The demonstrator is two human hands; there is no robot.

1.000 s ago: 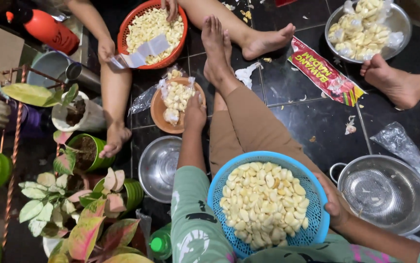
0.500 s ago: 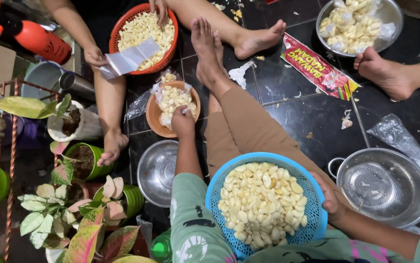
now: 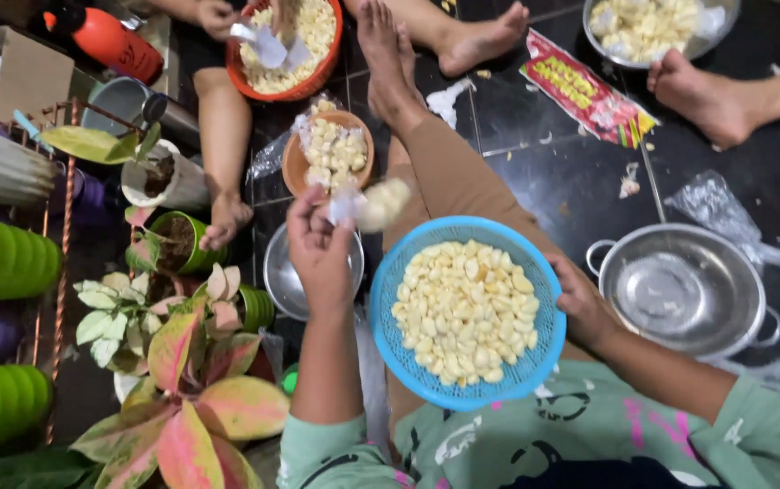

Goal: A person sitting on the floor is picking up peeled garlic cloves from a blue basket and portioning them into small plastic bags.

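Peeled garlic cloves point(image 3: 468, 308) fill the blue plastic basket point(image 3: 390, 299) resting on the person's lap, just over the brown trouser leg stretched toward the top edge of the floor. The right hand point(image 3: 582, 303) cups the basket's right rim, fingers curled around the edge, steadying it so the heap stays level. The left hand point(image 3: 320, 246) is raised just past the basket's upper left rim, fingers pinched on a small clear plastic bag of cloves point(image 3: 370, 205); the bag is blurred, so how full it is I can't say. It hangs above the gap between the basket and the small orange bowl point(image 3: 296, 163), which holds more cloves in plastic. Under the left wrist sits a small steel bowl point(image 3: 279, 281). To the right of the basket, on the dark tiled floor point(image 3: 553, 172), a handled steel pot point(image 3: 685, 288) sits within easy reach of the right arm. At the top edge, another person's hand point(image 3: 211, 14) works over a large orange bowl point(image 3: 330, 56) of cloves, and a steel bowl point(image 3: 711, 34) sits in the top right corner. Potted plants point(image 3: 181, 362) crowd the left edge.
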